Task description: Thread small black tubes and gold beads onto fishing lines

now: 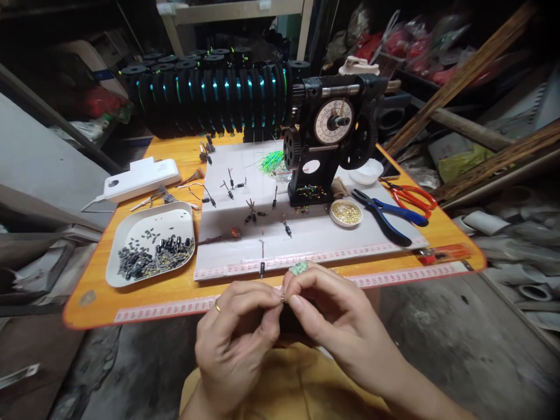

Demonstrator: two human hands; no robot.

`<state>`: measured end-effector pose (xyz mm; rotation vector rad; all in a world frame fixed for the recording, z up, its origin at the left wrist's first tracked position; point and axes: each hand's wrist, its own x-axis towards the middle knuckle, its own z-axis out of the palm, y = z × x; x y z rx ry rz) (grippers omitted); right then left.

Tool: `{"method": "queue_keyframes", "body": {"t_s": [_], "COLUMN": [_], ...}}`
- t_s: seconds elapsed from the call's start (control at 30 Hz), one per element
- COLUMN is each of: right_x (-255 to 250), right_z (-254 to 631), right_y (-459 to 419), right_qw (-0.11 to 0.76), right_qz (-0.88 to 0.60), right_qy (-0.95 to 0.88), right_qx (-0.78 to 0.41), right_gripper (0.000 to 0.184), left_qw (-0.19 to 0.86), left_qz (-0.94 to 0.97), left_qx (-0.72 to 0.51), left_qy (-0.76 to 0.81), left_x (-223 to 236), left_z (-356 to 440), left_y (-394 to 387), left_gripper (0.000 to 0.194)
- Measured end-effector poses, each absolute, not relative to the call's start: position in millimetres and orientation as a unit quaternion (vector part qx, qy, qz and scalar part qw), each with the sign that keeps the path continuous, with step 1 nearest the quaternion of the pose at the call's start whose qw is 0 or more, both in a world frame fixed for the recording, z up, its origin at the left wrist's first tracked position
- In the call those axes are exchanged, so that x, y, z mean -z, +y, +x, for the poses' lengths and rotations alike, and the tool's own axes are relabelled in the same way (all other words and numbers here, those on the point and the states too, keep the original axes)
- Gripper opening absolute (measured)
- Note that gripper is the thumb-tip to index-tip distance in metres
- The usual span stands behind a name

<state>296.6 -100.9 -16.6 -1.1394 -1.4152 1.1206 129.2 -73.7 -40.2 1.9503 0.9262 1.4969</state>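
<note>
My left hand and my right hand meet fingertip to fingertip just in front of the table's near edge. Both are closed in a pinch around something tiny, mostly hidden by the fingers; a small dark speck shows between them. A ring sits on a finger of my left hand, and a green wrap covers a fingertip of my right. Just beyond them a small black cylinder with a thin twisted lead lies at the edge of the white board. Several similar black pieces are scattered over the board.
At left stands a white tray of grey and black parts, below a white power bank. A black geared machine with wire spools fills the back. Gold beads in a dish, blue-handled pliers and red-handled scissors lie right.
</note>
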Motion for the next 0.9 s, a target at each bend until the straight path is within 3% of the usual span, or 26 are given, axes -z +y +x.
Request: {"method": "queue_keyframes", "body": {"t_s": [0.37,0.53,0.63,0.77,0.9], "right_x": [11.8,15.7,18.3,21.3,25.6], "right_z": [292.8,300.7,304.6,306.8,308.1], "right_y": [-96.2,-93.3,-93.2,-93.2,-93.8], "right_qw": [0.475,0.436,0.457,0.508,0.499], "right_qz": [-0.439,-0.48,-0.474,-0.413,-0.406], "right_qy": [-0.545,-0.65,-0.687,-0.716,-0.741], "right_qx": [-0.533,-0.396,-0.307,-0.243,-0.192], "right_gripper": [0.008,0.016,0.006,0.026,0.026], "left_qw": [0.417,0.445,0.493,0.599,0.614], "left_qz": [0.615,0.614,0.564,0.492,0.5], "left_qx": [-0.584,-0.568,-0.575,-0.551,-0.535], "left_qy": [0.328,0.322,0.329,0.309,0.294], "left_x": [41.9,44.2,45.5,46.3,44.4], "left_z": [139.1,137.6,138.8,139.6,137.0], "left_y": [-76.7,-77.2,-76.1,-74.4,-71.8], "left_gripper": [0.013,0.02,0.017,0.016,0.02]}}
